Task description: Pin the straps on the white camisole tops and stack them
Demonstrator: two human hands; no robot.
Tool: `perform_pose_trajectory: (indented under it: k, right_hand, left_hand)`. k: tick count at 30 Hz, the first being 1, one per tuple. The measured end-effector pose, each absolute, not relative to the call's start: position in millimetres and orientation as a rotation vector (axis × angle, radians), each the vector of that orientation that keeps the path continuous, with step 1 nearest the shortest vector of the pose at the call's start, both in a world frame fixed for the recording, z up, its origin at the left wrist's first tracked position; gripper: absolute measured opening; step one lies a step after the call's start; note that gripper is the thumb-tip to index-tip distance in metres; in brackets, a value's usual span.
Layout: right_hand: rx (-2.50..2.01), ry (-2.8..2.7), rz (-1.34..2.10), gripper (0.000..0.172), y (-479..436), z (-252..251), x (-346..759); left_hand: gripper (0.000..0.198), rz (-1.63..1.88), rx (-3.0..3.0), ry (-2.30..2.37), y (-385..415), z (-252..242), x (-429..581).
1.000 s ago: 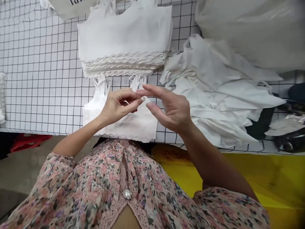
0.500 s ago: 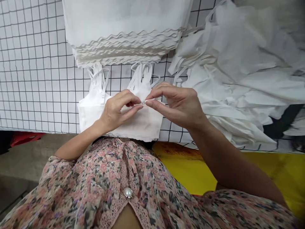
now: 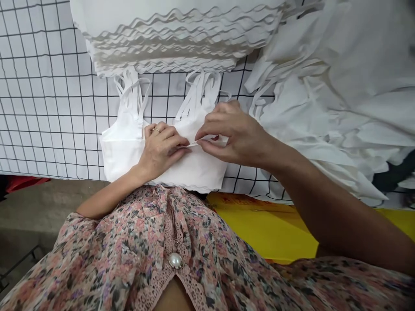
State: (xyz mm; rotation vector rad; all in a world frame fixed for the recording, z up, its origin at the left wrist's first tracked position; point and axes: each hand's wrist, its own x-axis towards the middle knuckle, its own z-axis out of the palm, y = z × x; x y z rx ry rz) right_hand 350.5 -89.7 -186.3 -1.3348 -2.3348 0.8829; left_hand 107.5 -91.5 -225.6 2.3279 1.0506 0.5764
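Observation:
White tops with thin shoulder straps (image 3: 121, 160) lie flat in a small pile at the table's front edge, straps pointing away from me. Over the middle of them, my left hand (image 3: 162, 147) is closed in a pinch on a thin white strip (image 3: 192, 144), with a ring showing on one finger. My right hand (image 3: 231, 134) pinches the same strip between thumb and forefinger, just to the right of the left fingertips. A short length of it shows between the two hands; whether it is a loose strap or part of the top is hard to tell.
Behind the tops lies a thick stack of white pieces with wavy edges (image 3: 181, 34). A loose heap of white garments (image 3: 324, 116) spreads over the right side. A checked cloth (image 3: 48, 116) covers the table. Something yellow (image 3: 259, 229) is below its front edge.
My left hand has turned, so its knuckles and ring now show. The right fingers have shifted slightly along the strip. The whole view has moved a little closer to the table.

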Motion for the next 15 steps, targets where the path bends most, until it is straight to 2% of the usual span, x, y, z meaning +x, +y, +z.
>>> perform_pose_trajectory:
  k: [7,15]
  right_hand:
    - [-1.175,-2.375,0.979,0.015,-87.7,-193.1,349.2]
    - [-1.172,-2.339,1.051,0.015,-83.7,-187.7,351.0]
  left_hand:
    - [0.019,0.716,2.323,0.943,-91.2,-235.2,106.2]
    - [0.018,0.652,2.27,0.931,-89.2,-231.2,104.9]
